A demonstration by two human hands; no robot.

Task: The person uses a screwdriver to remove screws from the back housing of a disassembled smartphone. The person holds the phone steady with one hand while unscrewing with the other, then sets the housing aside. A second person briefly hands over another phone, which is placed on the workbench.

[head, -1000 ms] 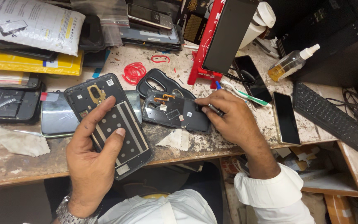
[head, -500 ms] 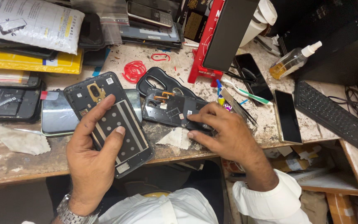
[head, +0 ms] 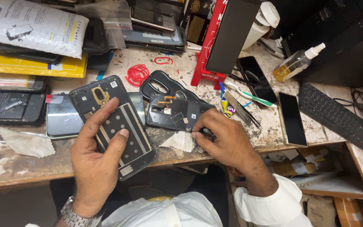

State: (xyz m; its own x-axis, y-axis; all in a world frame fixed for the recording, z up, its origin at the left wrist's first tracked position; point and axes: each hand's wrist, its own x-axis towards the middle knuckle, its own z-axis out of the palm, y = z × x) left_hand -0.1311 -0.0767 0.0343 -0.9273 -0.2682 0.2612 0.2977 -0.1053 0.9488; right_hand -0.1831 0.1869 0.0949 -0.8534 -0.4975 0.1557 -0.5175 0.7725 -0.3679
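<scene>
My left hand [head: 95,162] holds a black phone frame [head: 114,122] with its inner side up, thumb and fingers across its lower half, over the bench's front edge. My right hand [head: 223,141] rests on the near right corner of a second black phone part [head: 175,113] lying flat on the bench, fingertips pinched at its edge. Whether the fingers grip a small item there I cannot tell. A black back cover [head: 162,86] with a camera opening lies just behind that part. A scrap of white paper [head: 180,142] sits beside my right fingers.
A phone screen [head: 61,120] lies under the held frame. Tweezers [head: 240,110], a toothbrush [head: 251,97] and two dark phones [head: 291,120] lie to the right, with a keyboard [head: 341,120], a spray bottle [head: 295,64], red rubber bands [head: 137,75] and stacked packages [head: 30,46].
My right hand has slid left and toward me, from the tools at the right to the near corner of the flat phone part. My left hand has kept its hold.
</scene>
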